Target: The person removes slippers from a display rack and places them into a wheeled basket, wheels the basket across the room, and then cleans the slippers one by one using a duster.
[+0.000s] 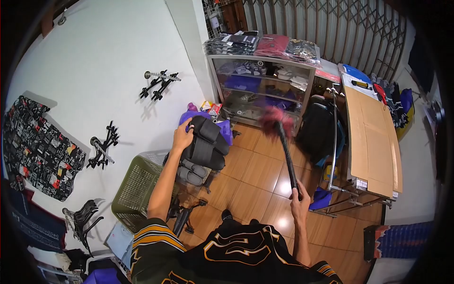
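My left hand [182, 136] is closed at the upper left edge of what looks like a pair of black slide sandals [204, 147], with its fingers partly hidden. Just below them sits a pair of grey sandals [191, 173]. My right hand [299, 199] is wrapped round the black handle of a duster [287, 154]. The duster's reddish, shaggy head is blurred and points away from me, in front of the glass display cabinet [261, 60].
Folded packed clothes [272, 45] lie on the cabinet. Beside my left arm stands a green plastic basket [137, 189]. At right are a black backpack [316, 128], a metal rail [335, 142] and a cardboard-covered table [373, 137]. Hanger racks [160, 86] project from the left wall.
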The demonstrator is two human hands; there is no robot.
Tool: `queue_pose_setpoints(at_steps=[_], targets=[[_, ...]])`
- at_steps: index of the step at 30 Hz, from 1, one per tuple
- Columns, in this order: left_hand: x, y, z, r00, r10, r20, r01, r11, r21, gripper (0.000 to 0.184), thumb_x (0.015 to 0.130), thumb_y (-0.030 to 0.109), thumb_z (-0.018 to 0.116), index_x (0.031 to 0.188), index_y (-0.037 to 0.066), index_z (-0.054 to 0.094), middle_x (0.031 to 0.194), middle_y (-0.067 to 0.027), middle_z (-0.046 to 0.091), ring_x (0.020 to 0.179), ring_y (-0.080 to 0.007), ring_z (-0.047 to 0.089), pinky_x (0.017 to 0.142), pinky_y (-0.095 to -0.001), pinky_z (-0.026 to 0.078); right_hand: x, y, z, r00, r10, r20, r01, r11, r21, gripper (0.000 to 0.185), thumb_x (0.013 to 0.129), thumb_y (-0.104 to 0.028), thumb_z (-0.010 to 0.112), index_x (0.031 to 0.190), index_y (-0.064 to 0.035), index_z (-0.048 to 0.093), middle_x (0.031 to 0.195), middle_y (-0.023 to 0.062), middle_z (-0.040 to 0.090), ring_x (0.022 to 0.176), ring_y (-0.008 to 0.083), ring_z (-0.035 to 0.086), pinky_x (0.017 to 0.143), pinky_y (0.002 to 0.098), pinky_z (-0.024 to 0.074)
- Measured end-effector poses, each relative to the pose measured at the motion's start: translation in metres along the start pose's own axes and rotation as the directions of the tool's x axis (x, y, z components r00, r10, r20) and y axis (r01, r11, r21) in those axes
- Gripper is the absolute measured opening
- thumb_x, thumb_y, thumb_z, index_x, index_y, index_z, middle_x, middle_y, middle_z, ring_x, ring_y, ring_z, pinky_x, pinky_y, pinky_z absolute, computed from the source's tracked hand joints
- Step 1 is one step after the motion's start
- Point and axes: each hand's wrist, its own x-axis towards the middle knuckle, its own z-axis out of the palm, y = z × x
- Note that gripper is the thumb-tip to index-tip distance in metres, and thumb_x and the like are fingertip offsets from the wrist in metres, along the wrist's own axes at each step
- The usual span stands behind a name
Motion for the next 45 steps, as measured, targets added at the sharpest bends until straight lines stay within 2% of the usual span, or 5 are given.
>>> queue_pose_setpoints(at_steps=[11,19,28,37,45], targets=[[0.006,0.018,0.011,0.999,0.039,-0.006,-0.039,0.999,0.002,0.042,0.086,0.014,0.062,0.128,0.011,0.058,0.118,-0.0223,0.062,0.112,-0.0395,0.057,0.097,-0.0412,0.045,-0.003,-0.011,-0.002,0.828,0.124,0.547,0.222,0.823,-0.522,0.034,0.087,-0.015,0.064,0.116,0.0012,0.064,0.069,0.0107,0.065,0.064,0.0123,0.062,0.061,0.0283,0.0484],[0.009,0.007,0.028,0.999,0.042,0.034,-0.042,0.999,-0.005,0.041,0.085,0.013,0.062,0.125,0.009,0.059,0.12,-0.021,0.061,0.113,-0.0398,0.056,0.097,-0.0419,0.044,0.005,-0.009,0.001,0.998,-0.044,0.038,0.046,0.998,-0.047,0.033,0.092,-0.012,0.058,0.123,0.0005,0.06,0.067,0.0014,0.057,0.056,0.0079,0.05,0.05,0.0241,0.0397],[0.005,0.021,0.047,0.989,0.132,0.07,-0.125,0.987,-0.098,0.043,0.084,0.012,0.063,0.126,0.009,0.059,0.122,-0.0196,0.061,0.115,-0.0381,0.056,0.099,-0.0412,0.043,-0.003,-0.003,-0.01,0.905,0.073,0.419,0.169,0.843,-0.511,0.026,0.082,-0.011,0.066,0.104,0.0025,0.068,0.074,0.0211,0.067,0.061,0.0165,0.064,0.063,0.0333,0.0508],[-0.011,0.014,0.061,0.966,0.217,0.142,-0.198,0.971,-0.136,0.046,0.082,0.011,0.066,0.127,0.007,0.058,0.121,-0.02,0.061,0.115,-0.0363,0.057,0.097,-0.0403,0.045,0.012,-0.013,-0.019,1.0,-0.008,-0.002,0.008,1.0,0.022,0.034,0.092,-0.013,0.06,0.123,0.0017,0.06,0.067,0.0015,0.057,0.053,0.0079,0.048,0.049,0.024,0.04],[-0.026,0.027,0.086,0.967,0.164,0.196,-0.161,0.987,-0.029,0.043,0.08,0.012,0.067,0.121,0.001,0.059,0.115,-0.0263,0.061,0.11,-0.041,0.056,0.095,-0.0427,0.046,0.005,-0.073,0.0,0.902,0.094,0.422,-0.018,0.983,-0.181,0.029,0.089,-0.015,0.063,0.113,0.0005,0.066,0.066,0.0076,0.062,0.058,0.0115,0.059,0.057,0.0286,0.0477]])
